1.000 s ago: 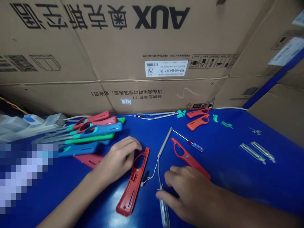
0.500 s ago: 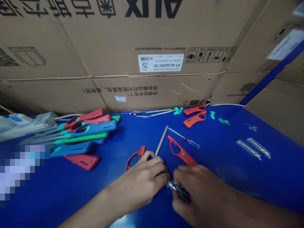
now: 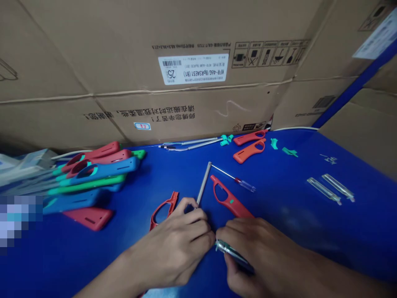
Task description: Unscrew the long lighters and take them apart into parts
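My left hand (image 3: pixel 182 240) has its fingers curled, and a thin metal lighter tube (image 3: pixel 204 184) runs out from under them, pointing away from me. Held in the closed fingers of my right hand (image 3: pixel 248 252) is a slim dark, shiny cylinder with a clear tip (image 3: pixel 231 253), tilted towards my left fingertips. The two hands nearly touch, so the contact between their parts is hidden. Beyond my right hand lies a red lighter handle half (image 3: pixel 234 203). Another red handle half (image 3: pixel 172 203) sits partly behind my left hand. A screwdriver (image 3: pixel 245 184) rests near the tube's far end.
Several assembled lighters (image 3: pixel 102 169) are piled at the left beside a white power strip (image 3: pixel 34 165). At the back are wired metal tubes (image 3: pixel 201 144), green pieces (image 3: pixel 225 140) and an orange handle half (image 3: pixel 249 151). Clear tanks (image 3: pixel 324 190) lie right. A cardboard box (image 3: pixel 124 62) stands behind.
The view has shifted a little, so the things on the table sit further left. My right hand has brought the cylinder's clear tip closer to my left fingertips. Both grips stay closed.
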The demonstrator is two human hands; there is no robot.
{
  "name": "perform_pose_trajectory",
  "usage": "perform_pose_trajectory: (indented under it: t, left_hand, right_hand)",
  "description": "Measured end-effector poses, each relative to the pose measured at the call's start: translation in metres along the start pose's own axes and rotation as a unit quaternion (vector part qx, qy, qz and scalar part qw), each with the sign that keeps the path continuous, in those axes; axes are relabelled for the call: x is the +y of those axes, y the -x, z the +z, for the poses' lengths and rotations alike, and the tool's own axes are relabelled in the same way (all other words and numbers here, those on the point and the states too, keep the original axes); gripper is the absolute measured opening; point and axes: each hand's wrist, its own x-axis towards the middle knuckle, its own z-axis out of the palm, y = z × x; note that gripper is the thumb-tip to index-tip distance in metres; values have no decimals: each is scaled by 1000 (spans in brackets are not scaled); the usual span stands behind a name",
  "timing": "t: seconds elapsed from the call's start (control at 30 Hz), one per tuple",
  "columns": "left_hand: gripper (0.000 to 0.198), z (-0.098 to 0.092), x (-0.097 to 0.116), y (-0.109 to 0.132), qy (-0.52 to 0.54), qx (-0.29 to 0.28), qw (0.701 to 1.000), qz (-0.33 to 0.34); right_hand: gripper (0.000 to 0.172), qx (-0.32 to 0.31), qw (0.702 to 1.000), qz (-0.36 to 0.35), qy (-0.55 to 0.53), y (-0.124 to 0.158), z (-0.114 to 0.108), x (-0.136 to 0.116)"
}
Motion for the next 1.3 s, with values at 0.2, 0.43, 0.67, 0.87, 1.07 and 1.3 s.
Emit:
perform_pose_trajectory:
  t: [0.2,0.43,0.67,0.87,1.07,1.3]
  left_hand:
    - [28,-5,-7,5,1,1,1000,-3]
    - [17,-11,-11,10,23,28,999,-30]
    - [18,-9,-6,15,-9,43,998,-53]
    - [18,-10,-3,19,-13,50,996,-67]
    - [31,-10,1,18,18,135,988,-79]
    - [31,-9,1,15,25,166,983,-70]
  right_hand:
    - [13,-60,996,-44,-40,4,-7,11]
    - [11,-77,996,-42,-25,2,-11,19]
    - [16,2,997,-60,-46,-1,-15,23]
    - [8,60,994,-71,-58,-5,-15,22]
    - [7,87,989,-89,-76,-6,-12,21]
    - [4,105,984,-113,-91,-6,-5,21]
